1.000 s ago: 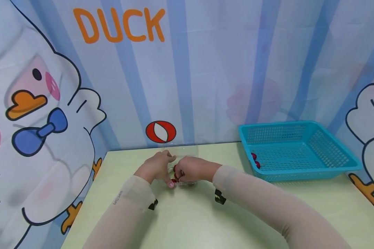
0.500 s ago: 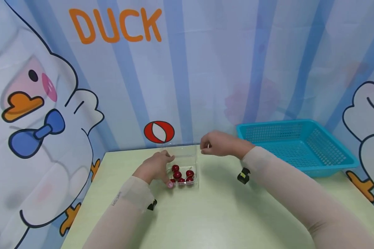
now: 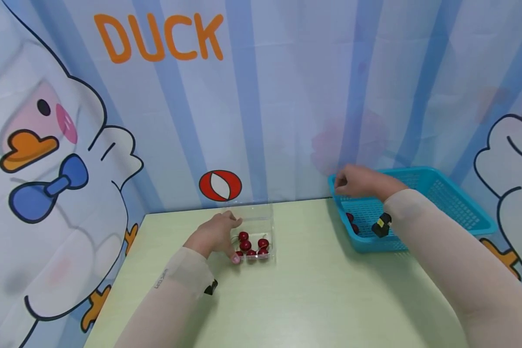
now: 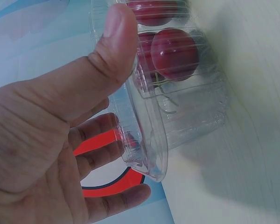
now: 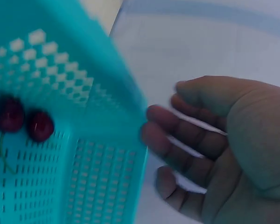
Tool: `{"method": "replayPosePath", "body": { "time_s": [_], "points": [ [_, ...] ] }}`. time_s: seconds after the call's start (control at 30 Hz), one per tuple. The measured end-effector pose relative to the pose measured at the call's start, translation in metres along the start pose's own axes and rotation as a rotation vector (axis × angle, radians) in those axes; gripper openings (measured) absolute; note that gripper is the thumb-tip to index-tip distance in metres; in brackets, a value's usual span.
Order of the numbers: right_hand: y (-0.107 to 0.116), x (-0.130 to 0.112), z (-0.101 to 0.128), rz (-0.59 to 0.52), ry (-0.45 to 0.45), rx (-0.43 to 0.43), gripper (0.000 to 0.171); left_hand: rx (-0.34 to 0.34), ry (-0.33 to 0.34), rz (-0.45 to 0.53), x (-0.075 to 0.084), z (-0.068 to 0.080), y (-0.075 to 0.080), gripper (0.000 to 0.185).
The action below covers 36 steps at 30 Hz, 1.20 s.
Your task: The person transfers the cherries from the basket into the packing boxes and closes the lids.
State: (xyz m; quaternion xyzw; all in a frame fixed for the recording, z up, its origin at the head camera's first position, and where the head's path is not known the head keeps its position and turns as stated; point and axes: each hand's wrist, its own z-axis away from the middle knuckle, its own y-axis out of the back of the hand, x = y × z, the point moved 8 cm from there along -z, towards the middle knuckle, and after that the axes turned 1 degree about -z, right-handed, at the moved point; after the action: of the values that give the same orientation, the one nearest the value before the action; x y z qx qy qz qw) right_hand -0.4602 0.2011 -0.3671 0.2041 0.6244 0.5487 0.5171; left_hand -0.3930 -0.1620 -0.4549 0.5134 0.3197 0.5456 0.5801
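A clear plastic clamshell box (image 3: 273, 241) stands on the table with its lid raised at the back and several dark red cherries (image 3: 263, 243) inside. My left hand (image 3: 215, 234) holds the box by its left side, thumb along the front rim and fingers toward the lid. In the left wrist view, the thumb (image 4: 114, 46) overlaps the rim while the little finger stays off the plastic. My right hand (image 3: 361, 181) hovers over the left wall of the turquoise basket (image 3: 456, 193). Its fingers are loosely bent, with nothing visible between them. Two cherries (image 5: 39, 126) lie in the basket near that wall.
The pale yellow-green table (image 3: 304, 290) backs onto a striped curtain (image 3: 287, 96) with duck drawings. The basket stands at the table's right, and its raised perforated walls rise beside my right hand.
My right hand has left the plastic box, uncovering the cherries there, and moved right to the basket's left wall. The left hand stays at the box.
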Motion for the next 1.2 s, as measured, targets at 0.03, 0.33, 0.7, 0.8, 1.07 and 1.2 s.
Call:
{"method": "replayPosePath", "body": {
  "time_s": [0.03, 0.33, 0.7, 0.8, 1.07, 1.2],
  "points": [
    [0.0, 0.007, -0.001, 0.006, -0.006, -0.01, 0.022, 0.0, -0.001, 0.0, 0.0, 0.0, 0.0, 0.118],
    [-0.024, 0.055, -0.011, -0.043, -0.153, -0.179, 0.023, -0.004, -0.004, 0.011, 0.001, 0.001, 0.0, 0.119],
    [-0.06, 0.08, -0.025, -0.01, -0.254, -0.288, 0.026, -0.002, -0.008, 0.011, 0.005, -0.001, 0.0, 0.119],
    [-0.062, 0.08, -0.024, -0.011, -0.265, -0.296, 0.019, 0.0, -0.003, 0.007, 0.004, 0.0, 0.0, 0.119],
    [-0.068, 0.082, -0.026, 0.024, -0.281, -0.303, 0.016, -0.006, 0.007, 0.018, 0.003, 0.002, 0.001, 0.119],
    [-0.065, 0.078, -0.029, 0.016, -0.267, -0.307, 0.015, -0.007, 0.016, 0.014, 0.0, 0.003, 0.001, 0.119]
  ]
}}
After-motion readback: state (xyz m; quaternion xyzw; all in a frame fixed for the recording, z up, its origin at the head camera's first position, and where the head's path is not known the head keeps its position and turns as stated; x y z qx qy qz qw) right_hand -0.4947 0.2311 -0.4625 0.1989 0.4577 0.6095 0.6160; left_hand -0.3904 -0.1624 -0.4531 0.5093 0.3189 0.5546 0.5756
